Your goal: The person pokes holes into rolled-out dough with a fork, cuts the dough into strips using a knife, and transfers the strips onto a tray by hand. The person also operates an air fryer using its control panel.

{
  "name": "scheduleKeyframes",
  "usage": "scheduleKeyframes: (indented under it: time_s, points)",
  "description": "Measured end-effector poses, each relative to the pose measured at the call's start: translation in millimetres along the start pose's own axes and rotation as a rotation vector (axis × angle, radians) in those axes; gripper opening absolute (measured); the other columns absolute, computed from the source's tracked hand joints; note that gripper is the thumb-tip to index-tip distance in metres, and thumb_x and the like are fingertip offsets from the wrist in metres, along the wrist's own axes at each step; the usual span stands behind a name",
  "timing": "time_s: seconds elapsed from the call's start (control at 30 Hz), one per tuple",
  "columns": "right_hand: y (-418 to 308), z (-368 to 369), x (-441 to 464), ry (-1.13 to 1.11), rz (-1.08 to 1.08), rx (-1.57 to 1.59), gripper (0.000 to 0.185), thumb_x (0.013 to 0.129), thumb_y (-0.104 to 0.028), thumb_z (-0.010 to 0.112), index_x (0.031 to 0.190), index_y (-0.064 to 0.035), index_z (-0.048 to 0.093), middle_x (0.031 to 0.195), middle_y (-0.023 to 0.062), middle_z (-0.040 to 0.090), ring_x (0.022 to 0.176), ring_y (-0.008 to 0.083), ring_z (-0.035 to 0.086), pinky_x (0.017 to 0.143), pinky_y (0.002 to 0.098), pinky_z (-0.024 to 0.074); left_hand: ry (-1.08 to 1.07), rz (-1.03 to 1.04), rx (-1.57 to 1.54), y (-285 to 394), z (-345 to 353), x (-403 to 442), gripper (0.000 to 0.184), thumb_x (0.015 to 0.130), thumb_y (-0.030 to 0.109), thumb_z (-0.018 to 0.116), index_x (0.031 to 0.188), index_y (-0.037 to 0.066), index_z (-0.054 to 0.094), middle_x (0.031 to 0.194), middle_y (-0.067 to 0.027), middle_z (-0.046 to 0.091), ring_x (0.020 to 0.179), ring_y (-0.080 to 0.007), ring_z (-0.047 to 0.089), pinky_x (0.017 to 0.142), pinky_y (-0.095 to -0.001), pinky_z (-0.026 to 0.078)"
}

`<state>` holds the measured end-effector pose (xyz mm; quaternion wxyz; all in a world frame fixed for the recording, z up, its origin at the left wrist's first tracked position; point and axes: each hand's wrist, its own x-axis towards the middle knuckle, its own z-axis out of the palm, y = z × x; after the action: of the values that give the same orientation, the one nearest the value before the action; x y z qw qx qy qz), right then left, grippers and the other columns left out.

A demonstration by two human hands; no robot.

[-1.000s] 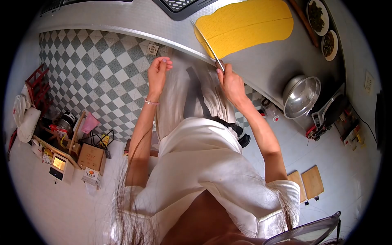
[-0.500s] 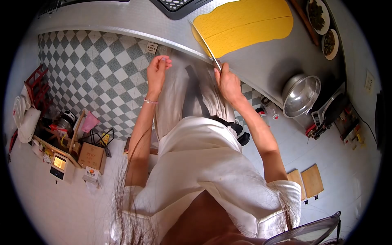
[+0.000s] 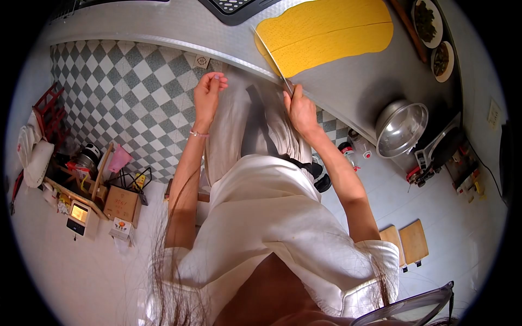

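A large sheet of yellow dough [image 3: 331, 51] lies flat on the metal counter, with a thin cut line running lengthwise across it. My right hand [image 3: 302, 111] is wrapped round the handle of a knife [image 3: 268, 51] at the counter's near edge. The blade slants up and left over the dough's left end; whether it presses into the dough I cannot tell. My left hand [image 3: 208, 98] hovers off the counter, above the floor and left of my legs, with its fingers loosely curled together and nothing visible in them.
A brown rolling pin [image 3: 409, 30] lies right of the dough. Beyond it are two white bowls of food, one upper [image 3: 427, 24] and one lower [image 3: 441, 62]. A metal bowl [image 3: 402, 130] stands near the counter's right front edge, and a black tray [image 3: 236, 12] at the back.
My right hand has shifted slightly left and the knife handle with it, the blade staying by the dough's left end. My left hand is nearly still.
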<state>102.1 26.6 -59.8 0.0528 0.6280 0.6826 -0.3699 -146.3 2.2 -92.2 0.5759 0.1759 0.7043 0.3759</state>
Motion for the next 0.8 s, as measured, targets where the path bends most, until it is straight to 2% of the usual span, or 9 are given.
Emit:
scheduleKeyframes:
  time_s: [0.1, 0.4, 0.8]
  points:
    - [2, 3, 1, 0.013, 0.002, -0.011, 0.031, 0.092, -0.03, 0.054, 0.095, -0.0015, 0.044, 0.069, 0.0236, 0.062, 0.06, 0.0427, 0.062, 0.054, 0.0513, 0.0499, 0.002, -0.007, 0.006, 1, 1, -1, 0.02, 0.099, 0.015, 0.048, 0.102, 0.0, 0.061, 0.089, -0.0066, 0.066, 0.076, -0.0108, 0.061, 0.075, -0.0239, 0.05]
    - [6, 14, 0, 0.1, -0.033, -0.016, 0.031, 0.091, -0.031, 0.056, 0.095, -0.0022, 0.044, 0.07, 0.0219, 0.063, 0.06, 0.0414, 0.062, 0.054, 0.05, 0.0504, -0.006, 0.013, 0.027, 7, 10, -5, 0.021, 0.099, 0.016, 0.048, 0.103, -0.001, 0.061, 0.089, -0.0059, 0.066, 0.076, -0.0105, 0.061, 0.074, -0.0244, 0.05]
    - [-12, -8, -1, 0.029, 0.009, -0.036, 0.031, 0.092, -0.03, 0.054, 0.093, -0.0009, 0.045, 0.065, 0.0227, 0.062, 0.059, 0.0419, 0.063, 0.053, 0.05, 0.0507, -0.003, 0.039, 0.022, 4, 12, -9, 0.021, 0.099, 0.017, 0.049, 0.103, 0.0, 0.061, 0.089, -0.0056, 0.065, 0.076, -0.0101, 0.06, 0.075, -0.025, 0.05]
